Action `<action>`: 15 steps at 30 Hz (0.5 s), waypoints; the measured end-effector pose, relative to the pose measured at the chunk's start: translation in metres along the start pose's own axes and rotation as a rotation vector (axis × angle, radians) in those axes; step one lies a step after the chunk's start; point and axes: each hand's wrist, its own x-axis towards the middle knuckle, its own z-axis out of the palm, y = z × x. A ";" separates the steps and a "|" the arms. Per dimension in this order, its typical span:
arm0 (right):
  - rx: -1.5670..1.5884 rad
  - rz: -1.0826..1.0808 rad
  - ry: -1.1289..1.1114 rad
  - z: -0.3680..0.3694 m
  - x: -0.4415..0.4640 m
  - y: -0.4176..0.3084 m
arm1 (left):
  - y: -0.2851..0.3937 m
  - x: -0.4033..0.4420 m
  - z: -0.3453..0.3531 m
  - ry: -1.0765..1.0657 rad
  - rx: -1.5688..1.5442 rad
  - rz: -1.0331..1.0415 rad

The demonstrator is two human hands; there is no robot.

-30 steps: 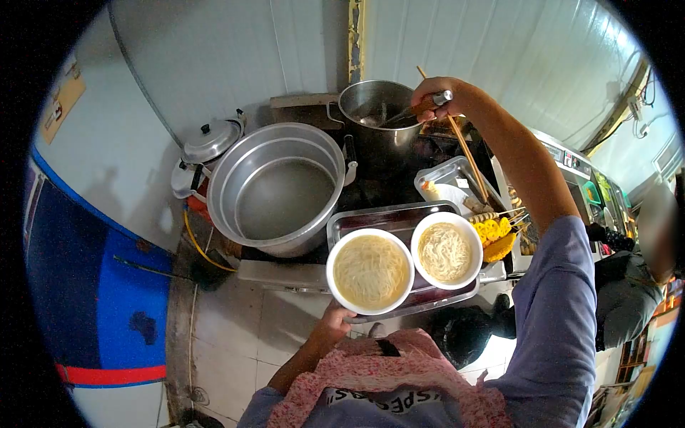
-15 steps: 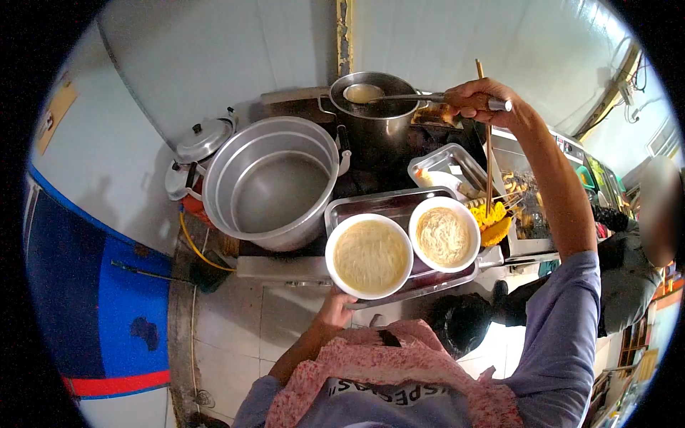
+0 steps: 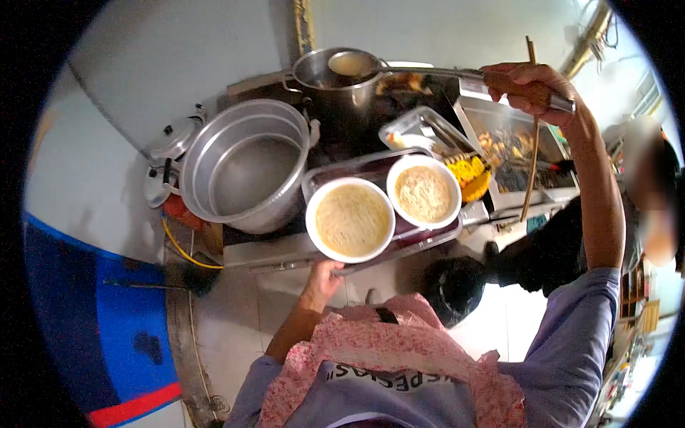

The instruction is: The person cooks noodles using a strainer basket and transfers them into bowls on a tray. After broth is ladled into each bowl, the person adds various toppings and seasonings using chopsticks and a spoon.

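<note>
1. The right hand (image 3: 528,89) closes around the wooden handle of a long metal ladle (image 3: 349,64), with a pair of chopsticks (image 3: 535,146) crossing it at the same hand.
2. The ladle's cup, holding cloudy liquid, sits over the mouth of the steel stockpot (image 3: 351,107).
3. The left hand (image 3: 322,282) is at the near edge of the metal tray (image 3: 330,171), just below the left noodle bowl (image 3: 349,221); the right noodle bowl (image 3: 424,194) stands beside it.
4. A wrist roll could spill the liquid — the cup is far from the grip. The chopsticks could slip, sharing that hand.
5. A tilted tray could slop both well-filled bowls.
6. The left fingertips are hidden, so I cannot tell how firmly they grip; the stockpot's contents are dark, and the chopsticks' hold is unclear.
</note>
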 end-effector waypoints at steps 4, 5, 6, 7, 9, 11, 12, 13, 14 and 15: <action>-0.040 0.017 -0.012 0.002 -0.060 0.010 | 0.013 0.014 0.010 0.072 -0.673 -0.466; -0.050 0.028 -0.007 0.003 -0.074 0.015 | 0.015 0.014 0.012 0.043 -0.718 -0.393; -0.110 -0.001 0.085 0.012 -0.090 0.022 | 0.011 0.015 0.012 0.013 -0.749 -0.358; -0.173 -0.025 0.181 0.021 -0.105 0.028 | 0.008 0.017 0.010 -0.018 -0.781 -0.321; -0.154 0.000 0.288 0.041 -0.135 0.033 | 0.005 0.018 0.009 0.004 -0.799 -0.326; -0.040 0.089 0.274 0.057 -0.164 0.031 | -0.001 0.021 0.005 0.009 -0.810 -0.339; 0.023 0.122 0.328 0.064 -0.177 0.036 | -0.009 0.024 0.001 0.002 -0.812 -0.349; 0.031 0.148 0.364 0.069 -0.189 0.042 | -0.014 0.026 -0.001 -0.003 -0.815 -0.358; 0.040 0.172 0.398 0.072 -0.202 0.048 | -0.005 0.023 0.004 -0.004 -0.803 -0.340; 0.047 0.197 0.432 0.077 -0.211 0.052 | -0.008 0.027 0.001 0.004 -0.786 -0.379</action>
